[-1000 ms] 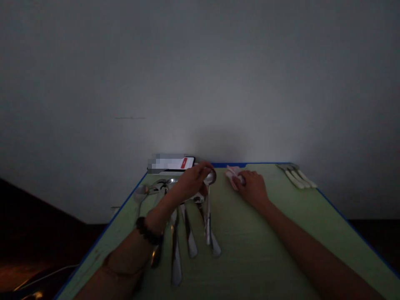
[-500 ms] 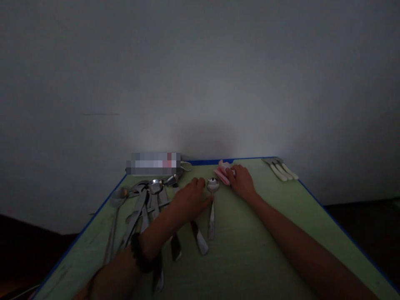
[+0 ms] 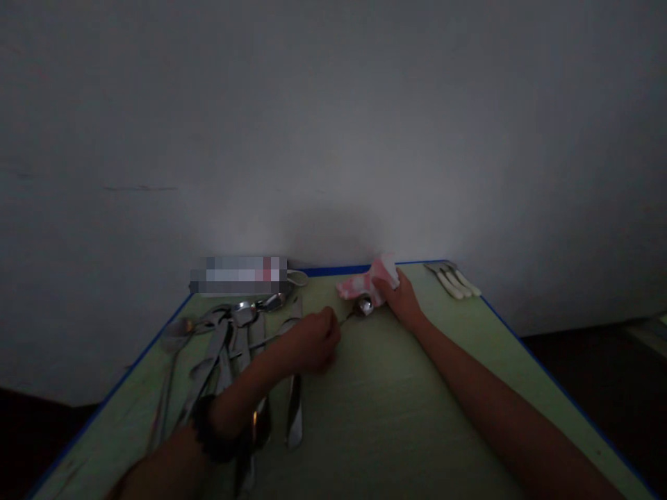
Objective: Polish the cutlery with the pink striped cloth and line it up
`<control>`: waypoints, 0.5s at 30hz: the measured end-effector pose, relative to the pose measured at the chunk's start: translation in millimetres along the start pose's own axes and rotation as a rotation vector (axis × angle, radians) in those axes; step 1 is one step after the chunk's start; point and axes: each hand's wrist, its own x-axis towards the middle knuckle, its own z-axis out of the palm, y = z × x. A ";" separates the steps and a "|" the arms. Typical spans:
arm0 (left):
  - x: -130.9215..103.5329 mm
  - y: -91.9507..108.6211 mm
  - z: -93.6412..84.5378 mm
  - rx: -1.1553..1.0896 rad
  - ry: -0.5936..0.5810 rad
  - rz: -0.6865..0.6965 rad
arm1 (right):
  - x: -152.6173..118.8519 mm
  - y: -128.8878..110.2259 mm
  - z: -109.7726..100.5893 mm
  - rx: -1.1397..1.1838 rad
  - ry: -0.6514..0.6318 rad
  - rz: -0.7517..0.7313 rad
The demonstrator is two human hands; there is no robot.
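Observation:
A metal spoon (image 3: 363,305) is gripped by its handle in my closed left hand (image 3: 319,340), its bowl pointing right. Just behind the bowl, my right hand (image 3: 402,294) pinches a pink and white checked cloth (image 3: 359,283). The cloth lies against or very close to the spoon's bowl; whether they touch I cannot tell. Beneath and left of my left forearm lies a loose pile of metal cutlery (image 3: 224,354), partly hidden by the arm.
Three white-handled forks (image 3: 454,281) lie side by side at the back right of the pale green table (image 3: 375,430). A blurred-out oblong item (image 3: 240,275) sits at the back left. A plain wall (image 3: 333,139) rises behind the table's blue edge.
My left hand has taken hold of the spoon that lay on the table and turned its bowl toward the cloth. My right hand has opened out and raised the cloth. The view has shifted slightly.

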 end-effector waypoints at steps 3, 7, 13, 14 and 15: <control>9.8 -8.0 8.3 -0.538 -0.035 -0.018 | 2.3 5.4 -1.5 0.152 0.026 0.031; 20.7 -10.5 23.9 -0.827 0.118 -0.010 | 4.7 7.9 0.8 0.335 0.135 0.013; 15.0 0.8 24.4 -1.051 0.268 0.031 | 5.1 10.4 4.5 0.432 0.142 0.051; 13.2 2.9 23.3 -1.034 0.302 0.056 | 5.3 10.8 4.1 0.446 0.134 0.065; 11.9 4.6 22.5 -1.004 0.329 0.083 | 5.6 11.0 3.4 0.472 0.119 0.084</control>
